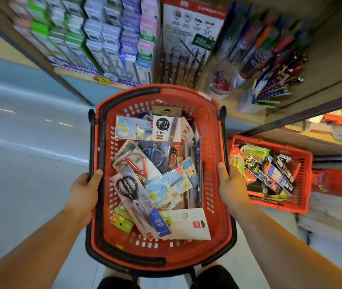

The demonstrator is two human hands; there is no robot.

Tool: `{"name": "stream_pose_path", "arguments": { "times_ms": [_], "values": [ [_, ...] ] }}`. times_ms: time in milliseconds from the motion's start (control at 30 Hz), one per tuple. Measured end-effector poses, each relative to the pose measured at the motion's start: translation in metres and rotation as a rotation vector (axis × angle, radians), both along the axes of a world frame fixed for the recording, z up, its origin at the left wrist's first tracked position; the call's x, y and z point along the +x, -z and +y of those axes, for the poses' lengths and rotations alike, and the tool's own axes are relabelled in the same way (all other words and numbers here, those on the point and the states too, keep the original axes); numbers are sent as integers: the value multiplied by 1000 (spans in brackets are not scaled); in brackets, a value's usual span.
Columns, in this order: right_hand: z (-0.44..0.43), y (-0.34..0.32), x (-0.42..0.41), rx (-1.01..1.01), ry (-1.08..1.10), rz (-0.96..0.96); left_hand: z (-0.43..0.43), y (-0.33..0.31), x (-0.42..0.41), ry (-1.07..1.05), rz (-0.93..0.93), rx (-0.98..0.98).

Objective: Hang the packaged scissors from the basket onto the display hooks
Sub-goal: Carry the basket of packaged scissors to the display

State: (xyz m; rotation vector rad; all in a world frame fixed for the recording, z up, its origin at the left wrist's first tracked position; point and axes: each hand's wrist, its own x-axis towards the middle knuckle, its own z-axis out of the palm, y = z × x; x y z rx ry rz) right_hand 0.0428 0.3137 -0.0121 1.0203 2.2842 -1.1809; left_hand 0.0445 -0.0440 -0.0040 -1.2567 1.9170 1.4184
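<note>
A person holds a red basket (161,256) in front of the body with both hands. The left hand (83,189) grips the rim on the 9 o'clock side of the basket. Its thumb (96,175) lies over the edge and points inward, and the other fingers go around the outside, where they are hidden. The right hand (232,184) grips the rim on the 3 o'clock side in the same way, with its thumb (221,168) on the inner edge. The black carry handles (128,95) lie folded down along the rim.

The packaged scissors (166,184) lie inside the basket in a loose pile, between the two hands, and no finger touches any of them. A pack with black-handled scissors (127,187) lies at about 8 o'clock in the pile, nearest to the left thumb but apart from it. Just toward 12 o'clock from it is a pack with red-handled scissors (133,163), and a blue-handled pair (154,155) lies near the centre. A card pack marked 210mm (162,127) lies at 12 o'clock, and a white card pack (186,224) at 5 o'clock.

At 3 o'clock from the basket is a second red basket (303,161) with other packed goods. At 12 o'clock a shelf (234,109) carries boxed stationery (107,38) and cups of pencils (270,90), all rather blurred.
</note>
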Motion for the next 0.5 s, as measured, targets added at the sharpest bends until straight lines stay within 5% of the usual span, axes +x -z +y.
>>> {"name": "stream_pose_path", "arguments": {
  "times_ms": [267, 500],
  "values": [
    [-100, -173, -51, -22, -287, 64, -92, -161, 43, -282, 118, -30],
    [-243, -258, -89, -75, -433, 170, -210, -269, 71, -487, 265, -24]
  ]
}}
